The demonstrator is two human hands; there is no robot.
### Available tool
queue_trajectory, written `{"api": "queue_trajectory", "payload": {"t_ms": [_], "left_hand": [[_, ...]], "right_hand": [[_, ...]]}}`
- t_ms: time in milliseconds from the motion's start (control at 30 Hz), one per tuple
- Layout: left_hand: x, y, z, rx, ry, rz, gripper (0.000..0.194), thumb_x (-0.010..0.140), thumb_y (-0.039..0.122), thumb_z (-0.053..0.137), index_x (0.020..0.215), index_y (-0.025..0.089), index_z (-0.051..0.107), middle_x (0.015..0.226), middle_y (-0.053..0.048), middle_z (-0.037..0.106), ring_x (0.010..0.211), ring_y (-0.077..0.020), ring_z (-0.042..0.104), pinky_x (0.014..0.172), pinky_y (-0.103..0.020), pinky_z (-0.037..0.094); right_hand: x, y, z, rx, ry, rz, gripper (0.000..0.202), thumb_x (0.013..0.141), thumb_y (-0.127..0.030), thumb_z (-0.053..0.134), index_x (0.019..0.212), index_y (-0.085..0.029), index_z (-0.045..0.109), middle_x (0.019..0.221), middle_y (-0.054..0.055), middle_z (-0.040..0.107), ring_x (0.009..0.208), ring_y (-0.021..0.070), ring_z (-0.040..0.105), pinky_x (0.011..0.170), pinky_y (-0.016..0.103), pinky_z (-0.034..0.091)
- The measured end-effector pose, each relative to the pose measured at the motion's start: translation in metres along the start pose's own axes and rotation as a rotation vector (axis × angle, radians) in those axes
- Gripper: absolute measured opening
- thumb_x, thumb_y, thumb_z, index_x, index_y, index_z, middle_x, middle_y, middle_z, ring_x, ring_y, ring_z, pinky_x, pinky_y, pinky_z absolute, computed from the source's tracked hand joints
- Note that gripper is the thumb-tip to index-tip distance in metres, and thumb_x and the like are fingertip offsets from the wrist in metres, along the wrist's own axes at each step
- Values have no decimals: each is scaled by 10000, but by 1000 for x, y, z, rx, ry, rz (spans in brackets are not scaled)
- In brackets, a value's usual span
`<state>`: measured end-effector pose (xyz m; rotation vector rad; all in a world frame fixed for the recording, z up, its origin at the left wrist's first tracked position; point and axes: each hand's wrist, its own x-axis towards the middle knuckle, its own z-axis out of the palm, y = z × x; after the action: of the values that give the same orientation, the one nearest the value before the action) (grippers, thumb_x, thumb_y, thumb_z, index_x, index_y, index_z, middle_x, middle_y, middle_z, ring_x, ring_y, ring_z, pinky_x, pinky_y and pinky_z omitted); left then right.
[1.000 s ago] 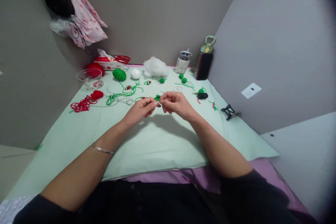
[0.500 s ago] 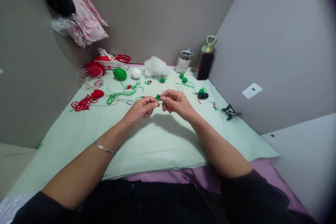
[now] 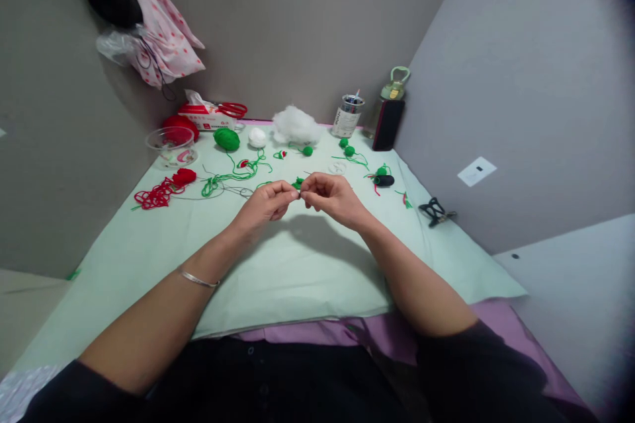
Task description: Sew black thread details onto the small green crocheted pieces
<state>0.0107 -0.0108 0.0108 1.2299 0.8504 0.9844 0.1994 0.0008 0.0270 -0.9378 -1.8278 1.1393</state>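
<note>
My left hand (image 3: 270, 201) and my right hand (image 3: 330, 198) meet over the middle of the table, thumb and forefinger of each pinched together, tips touching or nearly so. What lies between the fingertips is too small to make out. Right behind the fingertips shows a small green yarn piece (image 3: 297, 183), partly covered by my hands; I cannot tell whether it is held or lies on the table. Left of my hands lie tangled green yarn (image 3: 213, 185) and a thin dark cord (image 3: 243, 192).
Red yarn (image 3: 159, 195), a clear plastic tub (image 3: 171, 145), a green yarn ball (image 3: 227, 139), a white yarn ball (image 3: 256, 138) and white stuffing (image 3: 295, 125) lie around the back. A phone (image 3: 388, 125) leans against a bottle (image 3: 394, 89). A black claw clip (image 3: 435, 213) is at right.
My right hand has moved slightly left and its fingertips have come up to those of my left hand, closing the small gap between them. The things on the table have stayed put.
</note>
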Motion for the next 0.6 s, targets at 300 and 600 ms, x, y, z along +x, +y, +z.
{"api": "queue_trajectory", "payload": {"t_ms": [300,600], "left_hand": [[1,-1,0,-26,-1,-2,262,781,395,740,781,170,607,520,78,324,460,-64,246,482,-241,153],[1,-1,-1,-24,-18,-3,263,803,395,727,783,163,605,534,72,350,465,-57,251,485,-233,170]], "right_hand": [[2,0,-3,133,72,65,202,852,-362,652,851,-162,625,629,-4,660,469,69,465,455,204,359],[1,0,0,63,25,35,144,838,-298,662,841,-155,647,611,-15,635,493,71,491,483,204,386]]}}
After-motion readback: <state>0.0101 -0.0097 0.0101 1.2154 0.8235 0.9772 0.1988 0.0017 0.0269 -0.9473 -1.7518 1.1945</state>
